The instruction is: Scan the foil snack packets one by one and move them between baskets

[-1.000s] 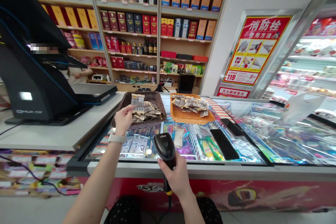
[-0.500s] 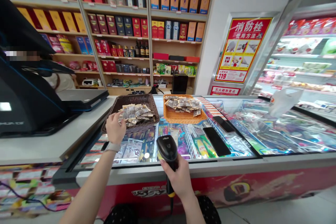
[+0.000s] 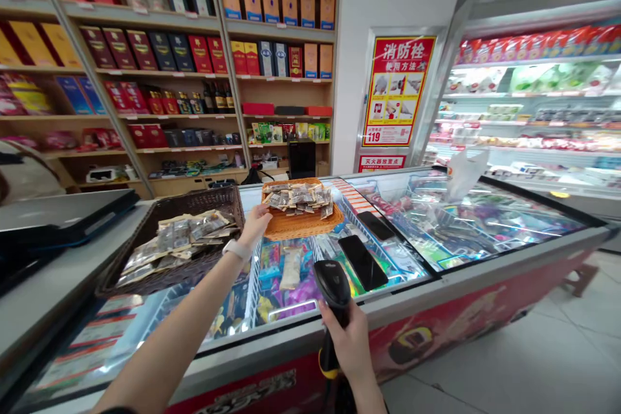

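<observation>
My right hand [image 3: 350, 336] is wrapped round the handle of a black barcode scanner [image 3: 332, 284], held upright in front of the freezer's near edge. My left hand [image 3: 257, 223], with a pale band at the wrist, reaches to the left rim of an orange woven basket [image 3: 303, 226]. Its fingers look slightly apart, and nothing shows in them; whether they touch the rim is unclear. Small clear-and-tan packets [image 3: 301, 197] lie in that basket. To the left, a dark brown woven basket [image 3: 233, 204] holds a heap of similar packets [image 3: 182, 239].
Both baskets stand on a glass-topped chest freezer [image 3: 388, 301]. Two black phones [image 3: 363, 263] lie right of the orange basket. A clear plastic bag [image 3: 466, 174] stands farther right. At left is a counter with a flat dark device [image 3: 68, 217]; boxed shelves [image 3: 281, 26] line the back.
My left hand has moved from the packets in the brown basket to the orange basket's left side. The view has turned right, and the scanner stays in my right hand.
</observation>
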Available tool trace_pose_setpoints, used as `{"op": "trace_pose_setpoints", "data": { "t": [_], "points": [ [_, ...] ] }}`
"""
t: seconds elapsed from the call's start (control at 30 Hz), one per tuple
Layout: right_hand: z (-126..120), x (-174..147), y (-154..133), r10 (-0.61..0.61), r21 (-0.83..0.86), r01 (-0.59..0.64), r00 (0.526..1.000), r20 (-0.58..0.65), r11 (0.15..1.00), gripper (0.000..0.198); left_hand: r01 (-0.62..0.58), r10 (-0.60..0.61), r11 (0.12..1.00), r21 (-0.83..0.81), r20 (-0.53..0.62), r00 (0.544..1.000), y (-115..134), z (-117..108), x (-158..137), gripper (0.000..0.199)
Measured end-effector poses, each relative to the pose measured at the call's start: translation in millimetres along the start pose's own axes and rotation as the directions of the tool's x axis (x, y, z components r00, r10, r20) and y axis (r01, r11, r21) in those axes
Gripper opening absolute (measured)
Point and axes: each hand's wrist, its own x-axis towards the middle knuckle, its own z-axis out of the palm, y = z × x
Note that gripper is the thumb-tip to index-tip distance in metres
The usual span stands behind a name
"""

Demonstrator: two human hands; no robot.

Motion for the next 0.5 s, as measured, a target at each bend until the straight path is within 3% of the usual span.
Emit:
{"op": "trace_pose_setpoints", "data": {
  "t": [0.07,0.13,0.3,0.5],
  "points": [
    [-5.3,1.6,7.9,0.002,-0.002,-0.002,1.0,-0.015,1.0,0.042,0.207,-0.207,0.974,-0.089,0.01,0.978,-4.9,19.1,22.2,0.02],
    [-9.9,2.9,13.6,0.001,-0.01,-0.001,1.0,-0.016,1.0,0.041,0.297,-0.297,0.949,-0.106,0.01,0.955,-8.7,31.3,39.4,0.018],
    [-18.0,6.1,20.5,0.026,-0.009,-0.025,1.0,0.009,1.0,0.04,0.36,-0.367,0.921,-0.146,-0.026,0.93,-16.0,39.9,63.1,0.015],
    [-20.7,7.6,21.4,0.057,-0.027,-0.056,0.998,0.038,0.998,0.039,0.356,-0.369,0.909,-0.217,-0.019,0.929,-17.8,40.8,70.1,0.014]
  ]
}}
